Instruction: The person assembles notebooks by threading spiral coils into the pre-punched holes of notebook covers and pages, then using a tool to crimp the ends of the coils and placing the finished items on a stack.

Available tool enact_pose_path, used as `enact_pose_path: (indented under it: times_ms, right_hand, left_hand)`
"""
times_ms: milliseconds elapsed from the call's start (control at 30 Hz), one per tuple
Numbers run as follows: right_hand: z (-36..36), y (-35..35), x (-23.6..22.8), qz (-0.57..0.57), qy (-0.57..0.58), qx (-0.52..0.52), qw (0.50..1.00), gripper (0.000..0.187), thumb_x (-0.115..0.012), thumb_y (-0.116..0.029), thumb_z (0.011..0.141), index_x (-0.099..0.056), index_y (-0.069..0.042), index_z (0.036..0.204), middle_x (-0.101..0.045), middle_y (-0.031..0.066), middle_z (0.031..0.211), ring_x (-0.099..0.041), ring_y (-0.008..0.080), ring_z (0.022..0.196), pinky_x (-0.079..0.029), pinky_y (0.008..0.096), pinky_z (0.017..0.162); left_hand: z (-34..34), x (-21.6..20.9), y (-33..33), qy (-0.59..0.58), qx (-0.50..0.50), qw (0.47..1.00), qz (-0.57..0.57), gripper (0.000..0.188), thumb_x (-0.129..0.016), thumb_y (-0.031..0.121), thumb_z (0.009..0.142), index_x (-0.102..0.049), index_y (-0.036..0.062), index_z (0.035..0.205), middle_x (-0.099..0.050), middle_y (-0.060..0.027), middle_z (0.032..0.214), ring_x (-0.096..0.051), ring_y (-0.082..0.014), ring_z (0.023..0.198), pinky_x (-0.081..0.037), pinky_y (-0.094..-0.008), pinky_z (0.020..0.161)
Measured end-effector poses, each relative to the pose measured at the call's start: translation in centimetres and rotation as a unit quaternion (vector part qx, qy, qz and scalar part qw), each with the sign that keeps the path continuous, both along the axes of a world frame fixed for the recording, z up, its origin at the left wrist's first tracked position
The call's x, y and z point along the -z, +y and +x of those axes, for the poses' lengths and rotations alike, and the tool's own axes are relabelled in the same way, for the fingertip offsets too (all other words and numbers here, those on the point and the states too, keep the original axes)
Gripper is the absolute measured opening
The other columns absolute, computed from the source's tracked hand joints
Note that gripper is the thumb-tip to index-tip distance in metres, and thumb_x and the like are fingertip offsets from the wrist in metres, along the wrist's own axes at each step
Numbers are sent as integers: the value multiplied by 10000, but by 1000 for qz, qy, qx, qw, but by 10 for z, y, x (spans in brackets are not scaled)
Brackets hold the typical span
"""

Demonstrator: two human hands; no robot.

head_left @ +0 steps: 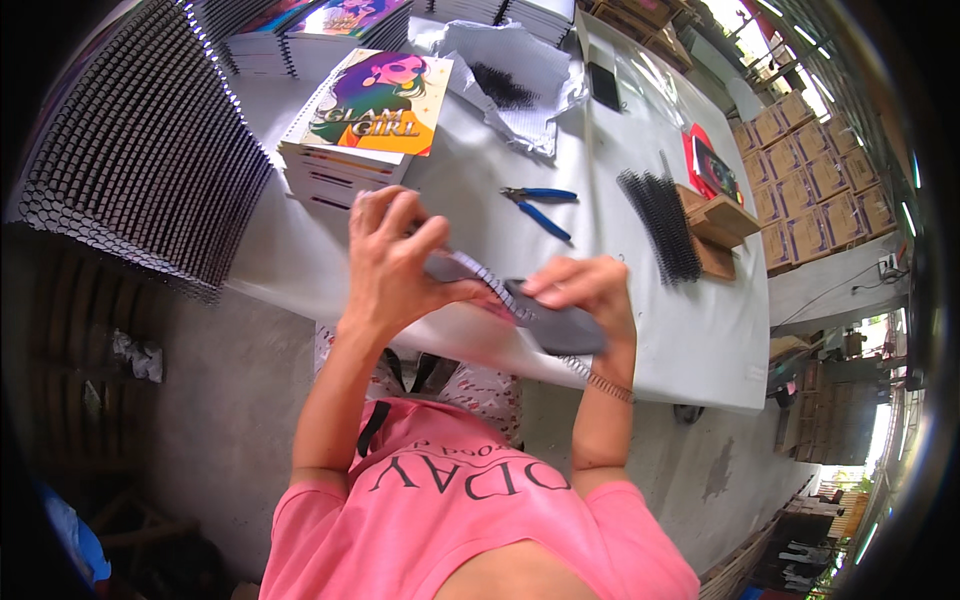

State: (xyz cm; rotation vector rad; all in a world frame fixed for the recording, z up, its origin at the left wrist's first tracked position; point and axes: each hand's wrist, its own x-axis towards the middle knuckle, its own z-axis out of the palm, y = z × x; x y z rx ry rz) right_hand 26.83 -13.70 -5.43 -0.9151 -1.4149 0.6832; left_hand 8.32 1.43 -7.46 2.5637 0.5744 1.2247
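Observation:
Over the table's near edge, a small notebook with a dark grey cover [565, 332] is held between both hands, its punched spine turned upward. My left hand [390, 255] grips one end, thumb beneath and fingers on top. At the other end my right hand [595, 290] is closed on the notebook, fingers pressed near the spine. A thin dark spiral coil [597, 382] sticks out below the right hand toward the wrist. Farther in lie cutting pliers with blue handles [545, 212]. A stack of notebooks with a colourful illustrated cover [372, 105] stands beyond my left hand.
At far left rises a large stack of coil-bound books [140, 150]. Silvery wrapping [540, 125] holds black coils [505, 88]. Many black coils [660, 225] lean by a wooden block [722, 220]. A red item [695, 150] lies behind. Brown cartons [815, 180] are piled beyond the white-covered table [690, 345].

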Motion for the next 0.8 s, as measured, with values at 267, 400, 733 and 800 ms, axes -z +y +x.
enact_pose_path:
  times_ms: [267, 400, 733, 800]
  right_hand:
    - [11, 11, -5, -108, -90, 126, 982, 166, -636, 95, 672, -709, -5, 782, -670, 172, 768, -630, 214, 745, -497, 300, 677]
    - [11, 14, 2, 22, 46, -67, 996, 328, -543, 158, 633, -707, -3, 866, -673, 170, 836, -637, 218, 800, -503, 300, 710]
    - [9, 30, 8, -166, -126, 237, 949, 318, -601, 135, 619, -708, -18, 876, -672, 169, 922, -641, 221, 820, -508, 313, 742]
    - [6, 23, 8, -54, 26, 87, 994, 348, -607, 134, 624, -708, -35, 911, -675, 146, 924, -644, 217, 841, -500, 287, 755]
  left_hand:
    - [13, -1, -13, -53, 62, 996, -36, 574, -809, 508, 426, -515, 72, 656, -463, -95, 1038, -458, -284, 998, -376, -405, 841]
    - [15, 7, -13, -86, 85, 991, -51, 599, -819, 501, 426, -506, 51, 669, -425, -139, 1129, -416, -331, 1119, -381, -437, 883]
    - [16, 12, -9, -124, 103, 964, -211, 667, -878, 416, 411, -500, 78, 844, -319, -131, 1160, -405, -278, 1061, -441, -396, 801]
    - [15, 18, -7, -156, 96, 962, -202, 690, -893, 378, 402, -485, 74, 867, -334, -131, 1130, -416, -265, 1020, -444, -380, 768]
